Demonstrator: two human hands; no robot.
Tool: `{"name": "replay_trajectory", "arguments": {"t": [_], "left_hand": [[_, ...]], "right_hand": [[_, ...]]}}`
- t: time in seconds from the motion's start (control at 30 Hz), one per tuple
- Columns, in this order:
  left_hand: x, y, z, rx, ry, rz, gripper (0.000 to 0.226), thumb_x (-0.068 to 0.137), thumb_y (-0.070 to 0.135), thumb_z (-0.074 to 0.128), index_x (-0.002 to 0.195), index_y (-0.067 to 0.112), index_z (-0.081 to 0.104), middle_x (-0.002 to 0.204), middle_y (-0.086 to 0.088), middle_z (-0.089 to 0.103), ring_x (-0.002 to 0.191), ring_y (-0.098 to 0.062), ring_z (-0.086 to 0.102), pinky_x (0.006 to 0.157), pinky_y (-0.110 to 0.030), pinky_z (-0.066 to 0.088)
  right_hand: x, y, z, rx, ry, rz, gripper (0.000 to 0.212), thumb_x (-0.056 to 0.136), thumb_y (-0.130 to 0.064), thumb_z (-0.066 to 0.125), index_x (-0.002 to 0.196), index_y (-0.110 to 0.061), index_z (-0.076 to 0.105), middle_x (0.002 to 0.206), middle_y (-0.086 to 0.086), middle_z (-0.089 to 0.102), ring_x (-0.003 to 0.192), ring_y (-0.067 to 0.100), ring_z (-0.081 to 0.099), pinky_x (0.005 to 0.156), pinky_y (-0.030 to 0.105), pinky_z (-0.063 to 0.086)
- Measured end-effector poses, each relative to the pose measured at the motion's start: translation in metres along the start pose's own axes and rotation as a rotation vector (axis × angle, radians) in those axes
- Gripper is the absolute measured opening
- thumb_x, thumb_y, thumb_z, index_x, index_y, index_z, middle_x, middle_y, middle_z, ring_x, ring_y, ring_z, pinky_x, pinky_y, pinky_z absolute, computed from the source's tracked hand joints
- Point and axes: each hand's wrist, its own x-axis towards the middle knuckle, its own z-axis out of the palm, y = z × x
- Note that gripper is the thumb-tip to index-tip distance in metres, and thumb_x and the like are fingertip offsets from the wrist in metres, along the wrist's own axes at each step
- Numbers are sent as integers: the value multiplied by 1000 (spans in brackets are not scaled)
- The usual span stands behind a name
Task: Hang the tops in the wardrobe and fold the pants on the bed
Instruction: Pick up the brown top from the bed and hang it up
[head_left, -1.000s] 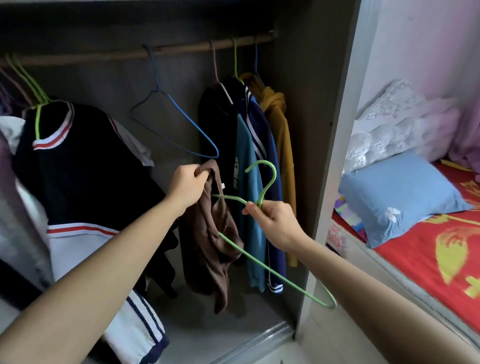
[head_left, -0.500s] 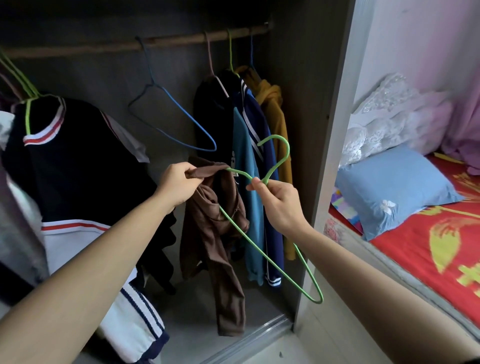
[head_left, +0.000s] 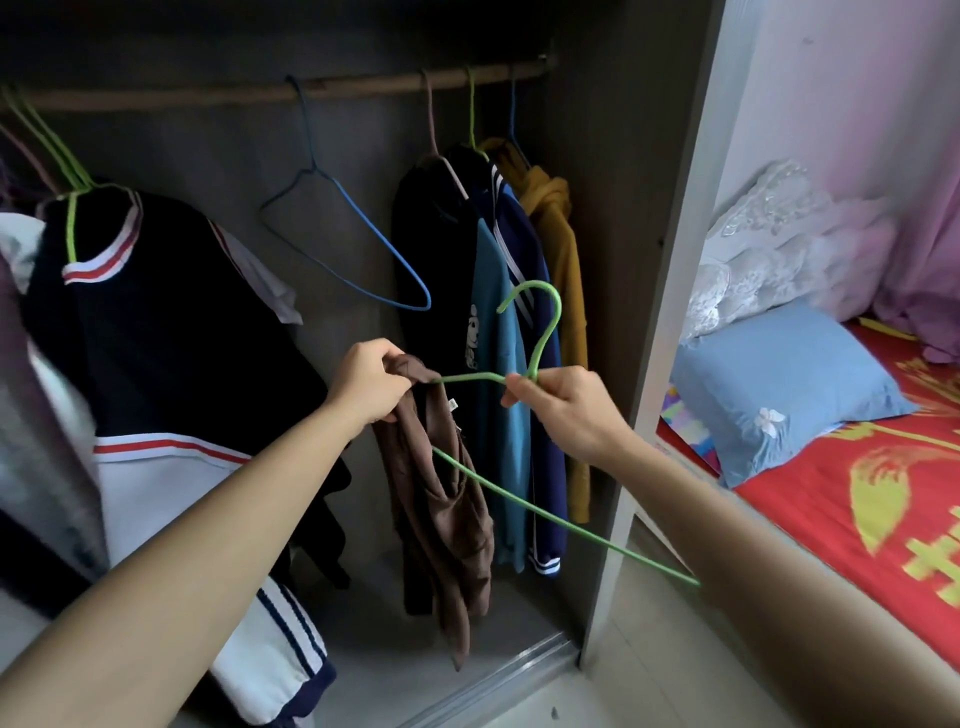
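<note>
While the left hand (head_left: 371, 382) pinches the collar of the brown top (head_left: 441, 499), the right hand (head_left: 563, 410), just beside it but not touching, grips the green hanger (head_left: 549, 340) at the base of its hook. One wire arm seems to sit inside the neck opening, though folds hide it. The top hangs limp below the left hand. If the wire snags a seam, or the collar slips from the fingers, the top could slide off and drop.

wooden rail (head_left: 363, 92) bearing hung tops (head_left: 171, 322) and a blue hanger (head_left: 358, 244), red-covered bed (head_left: 831, 525) with a blue pillow (head_left: 779, 384)
</note>
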Motion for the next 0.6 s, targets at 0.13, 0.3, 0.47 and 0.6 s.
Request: {"name": "replay_trajectory", "arguments": {"t": [0.13,0.3,0.47,0.6], "left_hand": [[5,-2,-19,126,96,11,18,72,5,68,77,20,60,75,-4,68,57,-23,68,42,-33,56],[5,-9,-25,341,142,63,10,77,28,73,86,25,76,87,-2,74,88,-28,68,76,-33,55],[3,-11,-23,293,152,70,14,82,25,70,94,25,77,89,-1,74,91,-27,67,73,-30,52],[-2,-4,-24,127,106,68,21,82,13,64,93,24,78,72,6,68,74,-19,67,65,-30,57]], "right_hand": [[6,5,-15,-141,58,-24,36,100,-43,51,86,-21,76,47,-5,46,41,6,39,47,20,35],[16,-4,-23,-398,101,-68,45,100,-45,50,78,-10,66,56,5,58,50,22,54,54,39,51],[14,-27,-19,-427,35,-132,43,100,-42,51,73,-13,65,51,2,53,47,19,50,53,35,47],[14,-37,-14,-157,-99,-103,33,101,-38,53,86,-20,77,40,-7,37,39,9,33,47,19,34]]}}
